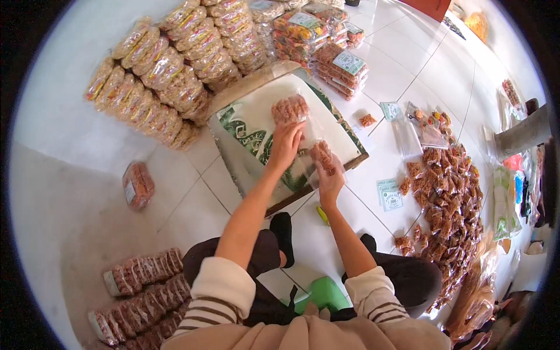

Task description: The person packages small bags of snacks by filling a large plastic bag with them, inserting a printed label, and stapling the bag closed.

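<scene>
A low table (233, 170) with a green leaf pattern stands in front of me. On its top lies a clear bag of reddish-brown snacks (290, 109), and my left hand (285, 143) is closed on the near end of it. Nearer the table's right edge, my right hand (330, 178) grips a small packet of brown snacks (322, 156). Clear plastic shows between and around the two hands. Some of the fingers are hidden behind the packs.
Stacked snack packs (169, 76) stand behind left, with more packs (350, 61) behind right. A heap of small packets (449, 204) and paper labels (389, 195) lie on the right floor. Long packs (143, 271) lie lower left; a green object (324, 294) is between my legs.
</scene>
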Available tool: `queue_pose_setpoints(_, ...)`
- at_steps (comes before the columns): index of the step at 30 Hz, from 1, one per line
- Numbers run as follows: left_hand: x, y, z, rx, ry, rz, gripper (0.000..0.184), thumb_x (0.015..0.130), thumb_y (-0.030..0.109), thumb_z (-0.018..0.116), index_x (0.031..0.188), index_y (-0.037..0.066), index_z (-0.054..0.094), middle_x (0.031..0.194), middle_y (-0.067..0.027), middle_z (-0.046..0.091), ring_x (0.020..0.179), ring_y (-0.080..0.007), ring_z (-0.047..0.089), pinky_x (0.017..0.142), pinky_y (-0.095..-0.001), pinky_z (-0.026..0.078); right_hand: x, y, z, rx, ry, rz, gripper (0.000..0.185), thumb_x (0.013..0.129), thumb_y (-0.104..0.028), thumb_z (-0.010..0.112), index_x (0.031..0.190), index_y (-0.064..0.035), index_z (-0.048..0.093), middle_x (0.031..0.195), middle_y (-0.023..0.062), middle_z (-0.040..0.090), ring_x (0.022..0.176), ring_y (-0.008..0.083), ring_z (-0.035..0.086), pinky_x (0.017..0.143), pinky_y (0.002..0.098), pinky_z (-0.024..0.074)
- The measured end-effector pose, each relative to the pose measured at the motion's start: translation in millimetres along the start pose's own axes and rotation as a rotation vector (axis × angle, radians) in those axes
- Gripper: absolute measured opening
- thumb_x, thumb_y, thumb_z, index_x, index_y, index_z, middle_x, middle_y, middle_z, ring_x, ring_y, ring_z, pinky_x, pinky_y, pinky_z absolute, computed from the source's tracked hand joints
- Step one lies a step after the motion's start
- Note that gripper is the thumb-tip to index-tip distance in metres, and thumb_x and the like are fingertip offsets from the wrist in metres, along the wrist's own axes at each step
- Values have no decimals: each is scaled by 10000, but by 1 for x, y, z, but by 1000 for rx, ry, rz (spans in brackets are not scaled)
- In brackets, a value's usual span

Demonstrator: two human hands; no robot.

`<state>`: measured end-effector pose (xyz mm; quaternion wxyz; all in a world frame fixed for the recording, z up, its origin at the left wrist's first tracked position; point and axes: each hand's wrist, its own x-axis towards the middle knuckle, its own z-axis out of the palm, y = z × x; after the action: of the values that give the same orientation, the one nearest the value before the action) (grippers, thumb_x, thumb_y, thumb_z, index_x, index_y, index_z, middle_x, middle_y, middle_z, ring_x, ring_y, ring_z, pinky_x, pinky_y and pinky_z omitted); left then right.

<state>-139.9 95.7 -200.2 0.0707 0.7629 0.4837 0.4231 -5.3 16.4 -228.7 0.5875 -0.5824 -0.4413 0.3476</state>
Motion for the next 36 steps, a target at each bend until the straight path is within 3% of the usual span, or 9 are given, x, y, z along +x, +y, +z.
queue_pose_setpoints(6,33,-32,3,77,-251,256,204,830,98,492,1027,87,540,875,-85,589,867,-210,547,971,-392,290,25,7,21,-125,70,4,437,739,-87,653,1118,10,459,1098,159,527,1004,249,523,851,317,407)
queue_pose_setpoints(10,29,-38,6,71,-249,266,193,828,107,498,1015,95,546,859,-82,594,831,-218,561,939,-375,319,37,13,23,-77,19,-46,457,726,-66,658,1126,2,446,1110,157,519,1004,258,523,850,323,408)
queue_pose_setpoints(13,28,-21,9,-47,-246,143,252,834,170,512,1079,115,533,928,-66,587,962,-209,518,959,-425,272,40,18,22,-187,-45,-169,495,721,-52,656,1158,-8,427,1119,157,514,1007,259,524,847,328,411)
queue_pose_setpoints(19,32,-2,27,86,-229,174,129,779,266,593,865,180,638,963,40,606,1010,-137,504,947,-480,141,40,13,26,-191,-23,-140,462,718,-50,640,1142,-21,459,1104,154,523,1007,290,504,859,349,395)
queue_pose_setpoints(21,32,0,33,43,-176,120,134,749,270,613,680,158,638,858,73,628,996,-105,510,948,-489,130,39,8,26,-279,-35,-159,420,722,-56,627,1114,-16,482,1078,156,527,1005,307,484,858,357,382)
queue_pose_setpoints(28,29,5,33,-99,-286,105,59,750,190,627,719,140,635,854,42,629,1039,-138,504,958,-481,158,47,18,36,-275,-131,-129,267,755,-53,573,1005,3,499,952,149,532,914,309,487,788,369,393)
queue_pose_setpoints(31,30,-1,32,-260,-255,108,47,754,151,613,781,116,630,893,13,622,1040,-174,505,974,-421,208,58,35,45,-344,-150,-337,223,754,-35,560,962,14,496,889,153,522,856,315,478,762,372,391)
queue_pose_setpoints(34,28,-7,23,-166,-171,86,151,755,138,602,903,115,622,965,-19,607,1064,-226,486,967,-383,260,62,32,50,-1,-283,-67,322,745,-17,558,1055,18,479,932,178,485,839,322,466,769,366,388)
queue_pose_setpoints(36,24,-11,18,-7,-167,68,221,779,242,593,975,141,596,1076,-8,557,1144,-201,416,1011,-484,134,48,27,46,-440,-119,-420,442,748,-13,559,1170,4,427,1004,204,432,835,327,461,784,366,382)
